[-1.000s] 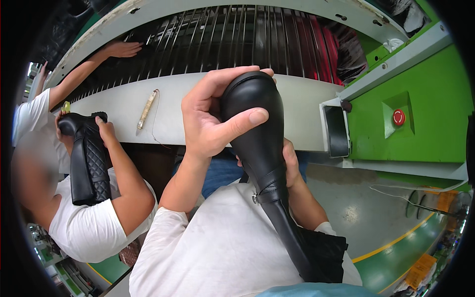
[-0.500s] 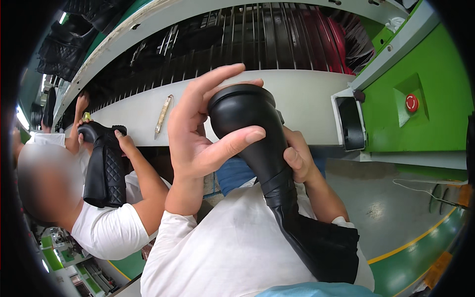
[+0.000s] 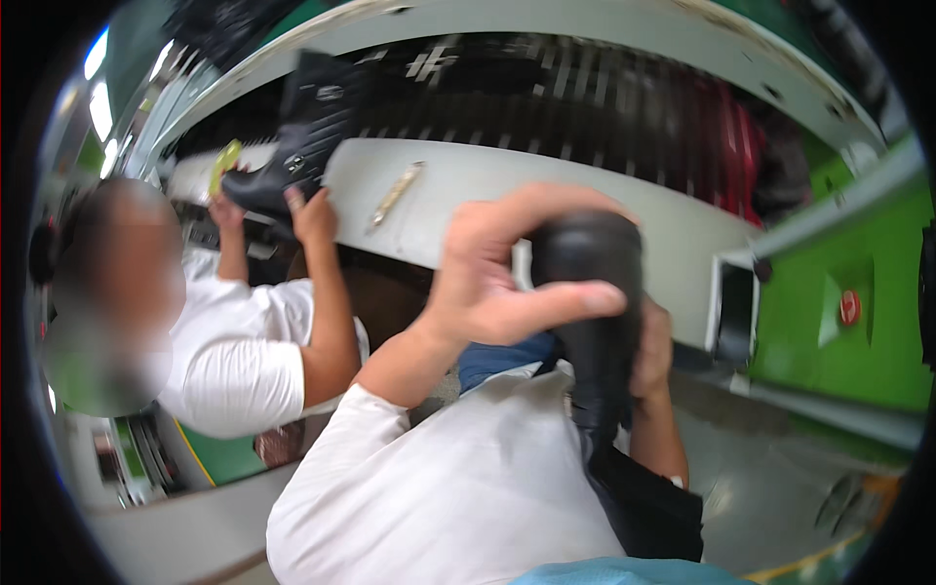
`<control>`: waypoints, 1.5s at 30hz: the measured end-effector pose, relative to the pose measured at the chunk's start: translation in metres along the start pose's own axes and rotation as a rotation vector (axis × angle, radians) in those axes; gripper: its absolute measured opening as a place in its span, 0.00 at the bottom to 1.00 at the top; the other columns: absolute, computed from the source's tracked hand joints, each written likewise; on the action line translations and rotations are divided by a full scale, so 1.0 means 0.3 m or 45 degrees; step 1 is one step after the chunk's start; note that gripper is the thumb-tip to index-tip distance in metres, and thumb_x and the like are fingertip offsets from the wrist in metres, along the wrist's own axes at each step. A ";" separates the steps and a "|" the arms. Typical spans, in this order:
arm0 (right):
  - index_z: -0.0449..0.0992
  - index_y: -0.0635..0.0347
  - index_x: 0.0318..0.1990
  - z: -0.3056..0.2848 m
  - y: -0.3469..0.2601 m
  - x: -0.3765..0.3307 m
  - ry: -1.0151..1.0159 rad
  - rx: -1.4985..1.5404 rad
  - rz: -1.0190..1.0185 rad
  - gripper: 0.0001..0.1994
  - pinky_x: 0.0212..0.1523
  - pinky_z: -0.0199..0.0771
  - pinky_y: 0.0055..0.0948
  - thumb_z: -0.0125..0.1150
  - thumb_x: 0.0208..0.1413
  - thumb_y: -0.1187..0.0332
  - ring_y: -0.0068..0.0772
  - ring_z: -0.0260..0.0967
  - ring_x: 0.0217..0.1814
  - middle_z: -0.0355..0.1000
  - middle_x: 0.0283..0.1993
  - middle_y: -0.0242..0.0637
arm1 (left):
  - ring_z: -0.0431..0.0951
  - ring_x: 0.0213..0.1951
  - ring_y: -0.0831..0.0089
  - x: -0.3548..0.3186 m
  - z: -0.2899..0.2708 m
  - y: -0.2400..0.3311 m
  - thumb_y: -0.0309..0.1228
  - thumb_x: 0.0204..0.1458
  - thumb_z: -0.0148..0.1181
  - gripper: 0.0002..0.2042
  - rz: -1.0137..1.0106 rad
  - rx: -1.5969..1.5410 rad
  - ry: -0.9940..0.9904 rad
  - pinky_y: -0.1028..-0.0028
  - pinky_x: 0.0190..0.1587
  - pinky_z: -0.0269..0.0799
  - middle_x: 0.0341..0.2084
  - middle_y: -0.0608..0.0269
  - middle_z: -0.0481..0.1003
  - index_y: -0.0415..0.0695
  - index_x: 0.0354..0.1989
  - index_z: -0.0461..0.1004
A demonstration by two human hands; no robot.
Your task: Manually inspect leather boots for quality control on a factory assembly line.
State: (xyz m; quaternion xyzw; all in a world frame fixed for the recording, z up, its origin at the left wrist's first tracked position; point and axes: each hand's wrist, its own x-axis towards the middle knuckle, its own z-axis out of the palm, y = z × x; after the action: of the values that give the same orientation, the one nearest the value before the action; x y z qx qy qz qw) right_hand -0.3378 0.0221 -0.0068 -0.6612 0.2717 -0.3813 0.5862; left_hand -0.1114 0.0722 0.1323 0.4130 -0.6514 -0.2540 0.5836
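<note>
A tall black boot (image 3: 597,361) stands toe upward in front of my chest, its soft shaft hanging down over my lap at the right. My left hand (image 3: 492,268) curves round the toe end, fingers over the far side and thumb across the near side. On the boot's right side, my right hand (image 3: 655,351) grips it near the middle; its fingers are partly hidden behind the boot. Motion blurs the toe and both hands.
A white bench ledge (image 3: 468,180) runs ahead, with a pale pen-shaped tool (image 3: 397,195) on it. Dark metal rollers or bars (image 3: 546,97) lie beyond. A green machine panel with a red button (image 3: 850,308) stands right. At left, a co-worker holds another black boot (image 3: 292,161) and something yellow-green (image 3: 224,166).
The view has swung left, so the bench appears shifted right. My left fingers have come further round the boot's toe. The co-worker's boot has swung up over the bench, shaft upward.
</note>
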 end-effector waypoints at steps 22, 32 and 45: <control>0.87 0.56 0.60 -0.270 -0.053 0.079 0.087 -0.920 -0.855 0.23 0.74 0.73 0.44 0.75 0.57 0.83 0.50 0.76 0.69 0.75 0.69 0.52 | 0.83 0.66 0.59 -0.273 -0.093 -0.225 0.27 0.47 0.85 0.40 -0.557 -0.044 -0.179 0.64 0.70 0.77 0.64 0.45 0.83 0.33 0.71 0.75; 0.89 0.55 0.58 -0.243 -0.127 0.093 -0.002 -0.928 -0.852 0.23 0.72 0.75 0.40 0.74 0.55 0.83 0.48 0.77 0.68 0.76 0.69 0.51 | 0.84 0.64 0.58 -0.325 -0.051 -0.247 0.27 0.46 0.84 0.39 -0.439 -0.178 0.005 0.64 0.70 0.76 0.64 0.45 0.82 0.34 0.71 0.77; 0.85 0.64 0.63 -0.214 -0.240 0.168 -0.391 -0.920 -0.269 0.22 0.75 0.69 0.40 0.69 0.59 0.77 0.48 0.77 0.71 0.78 0.68 0.51 | 0.84 0.55 0.70 -0.413 -0.079 -0.262 0.29 0.59 0.77 0.28 -0.816 -0.508 0.083 0.70 0.64 0.77 0.54 0.55 0.85 0.33 0.67 0.79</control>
State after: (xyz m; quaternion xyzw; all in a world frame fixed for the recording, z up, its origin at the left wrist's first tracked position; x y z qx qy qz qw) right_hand -0.3688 -0.0430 0.0748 -0.8981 0.2282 -0.2162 0.3076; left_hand -0.0723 0.1374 0.0047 0.4819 -0.4078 -0.5324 0.5639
